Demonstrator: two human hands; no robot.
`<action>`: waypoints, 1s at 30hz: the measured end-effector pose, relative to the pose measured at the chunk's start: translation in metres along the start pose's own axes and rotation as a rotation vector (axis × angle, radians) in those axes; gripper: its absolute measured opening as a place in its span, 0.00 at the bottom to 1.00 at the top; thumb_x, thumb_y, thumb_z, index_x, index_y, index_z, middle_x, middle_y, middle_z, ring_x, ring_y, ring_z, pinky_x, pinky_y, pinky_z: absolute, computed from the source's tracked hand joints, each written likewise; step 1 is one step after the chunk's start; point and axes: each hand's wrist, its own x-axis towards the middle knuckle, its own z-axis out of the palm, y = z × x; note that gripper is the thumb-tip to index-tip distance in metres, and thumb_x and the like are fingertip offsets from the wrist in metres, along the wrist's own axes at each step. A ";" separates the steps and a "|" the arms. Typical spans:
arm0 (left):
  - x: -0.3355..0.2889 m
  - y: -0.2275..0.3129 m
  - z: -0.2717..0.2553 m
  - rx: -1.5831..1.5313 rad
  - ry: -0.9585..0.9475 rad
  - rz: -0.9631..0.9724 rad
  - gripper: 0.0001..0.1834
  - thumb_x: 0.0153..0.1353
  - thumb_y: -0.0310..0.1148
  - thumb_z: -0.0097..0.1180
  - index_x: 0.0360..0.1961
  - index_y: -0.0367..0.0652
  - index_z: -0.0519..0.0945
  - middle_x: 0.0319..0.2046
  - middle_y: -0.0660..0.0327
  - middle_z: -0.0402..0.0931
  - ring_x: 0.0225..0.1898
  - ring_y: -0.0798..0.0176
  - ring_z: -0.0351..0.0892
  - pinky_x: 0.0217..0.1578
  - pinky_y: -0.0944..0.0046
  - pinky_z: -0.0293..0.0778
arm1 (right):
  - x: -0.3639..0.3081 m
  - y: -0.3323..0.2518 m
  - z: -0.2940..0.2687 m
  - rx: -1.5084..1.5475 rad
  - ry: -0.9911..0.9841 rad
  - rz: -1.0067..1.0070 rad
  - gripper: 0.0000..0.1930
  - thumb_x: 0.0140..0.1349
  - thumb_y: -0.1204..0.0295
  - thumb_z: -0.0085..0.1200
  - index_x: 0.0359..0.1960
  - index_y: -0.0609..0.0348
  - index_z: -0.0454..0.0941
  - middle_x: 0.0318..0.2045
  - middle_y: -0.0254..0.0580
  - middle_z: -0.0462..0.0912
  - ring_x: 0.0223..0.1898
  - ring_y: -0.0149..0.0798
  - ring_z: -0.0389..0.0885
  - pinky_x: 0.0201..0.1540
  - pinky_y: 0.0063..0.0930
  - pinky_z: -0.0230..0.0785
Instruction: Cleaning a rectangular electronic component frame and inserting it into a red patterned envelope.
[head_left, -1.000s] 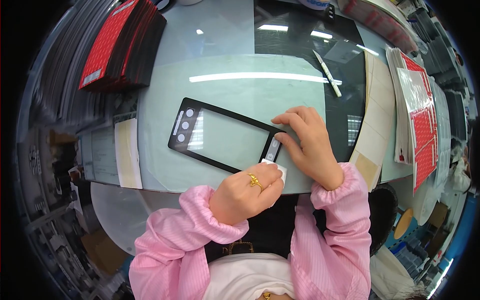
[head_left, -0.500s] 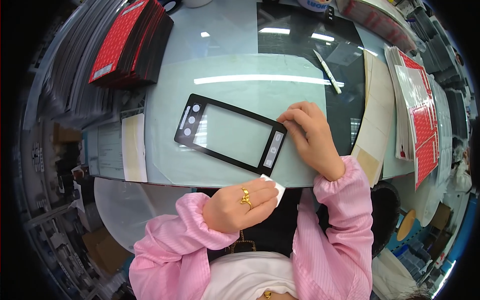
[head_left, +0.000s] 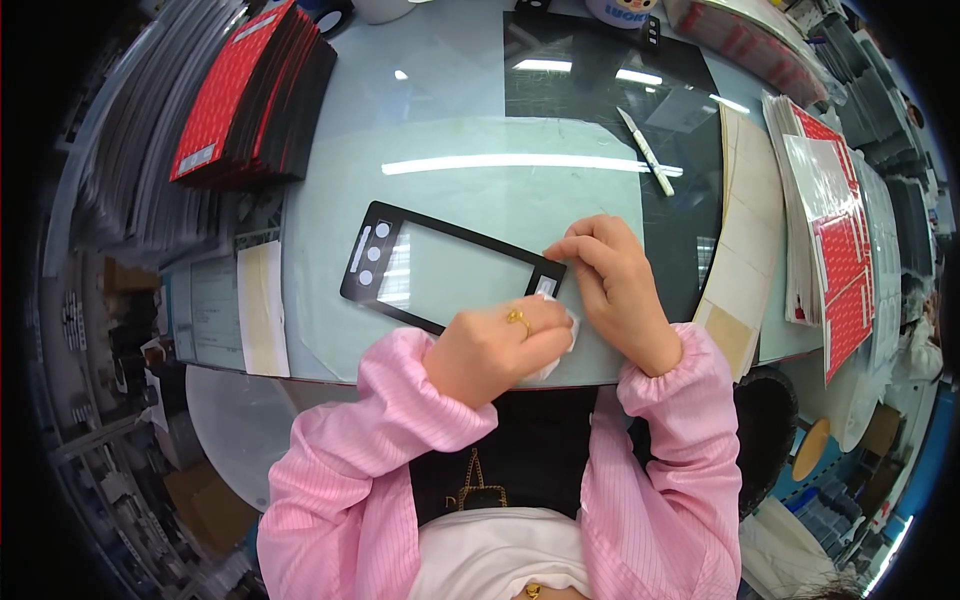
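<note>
A flat panel with a black border (head_left: 470, 238) and a clear window lies tilted on the green-tinted mat. Several pale round spots and a bar mark its left end; a pale label strip is partly visible at its right end. My left hand (head_left: 497, 342), a gold ring on one finger, is closed on a folded white wipe (head_left: 566, 338) and lies over the panel's lower right part, hiding that edge. With its fingertips, my right hand (head_left: 617, 290) pinches the panel's upper right corner.
A white craft knife (head_left: 646, 152) lies on the black sheet beyond my right hand. Stacks of red-printed packs (head_left: 232, 105) stand at far left, with more packs (head_left: 845, 260) at right. Cardboard strips (head_left: 262, 310) flank the mat (head_left: 330, 335); a cup (head_left: 622, 12) stands at the back.
My left hand has moved up from in front of the table edge onto the panel's lower right, carrying the wipe. My right hand stays at the corner. The whole view has shifted slightly.
</note>
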 end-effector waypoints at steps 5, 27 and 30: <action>0.022 -0.016 0.003 0.008 -0.027 -0.023 0.12 0.48 0.21 0.62 0.35 0.44 0.82 0.39 0.63 0.85 0.36 0.56 0.87 0.32 0.64 0.83 | 0.001 -0.002 0.002 0.185 0.095 0.172 0.09 0.64 0.87 0.49 0.39 0.65 0.82 0.40 0.43 0.81 0.37 0.39 0.79 0.40 0.26 0.71; -0.148 -0.068 -0.173 0.542 0.495 -0.554 0.18 0.56 0.15 0.61 0.47 0.43 0.85 0.44 0.55 0.87 0.47 0.51 0.87 0.50 0.57 0.80 | -0.006 -0.002 -0.003 0.141 -0.019 0.132 0.05 0.64 0.80 0.58 0.40 0.64 0.82 0.42 0.43 0.79 0.41 0.40 0.80 0.45 0.27 0.72; -0.101 -0.012 -0.117 0.255 0.321 -0.290 0.18 0.56 0.19 0.64 0.49 0.41 0.84 0.46 0.51 0.86 0.46 0.51 0.88 0.44 0.59 0.84 | -0.003 -0.004 -0.003 0.161 -0.013 0.159 0.04 0.64 0.80 0.58 0.39 0.65 0.82 0.42 0.43 0.80 0.41 0.40 0.80 0.45 0.27 0.72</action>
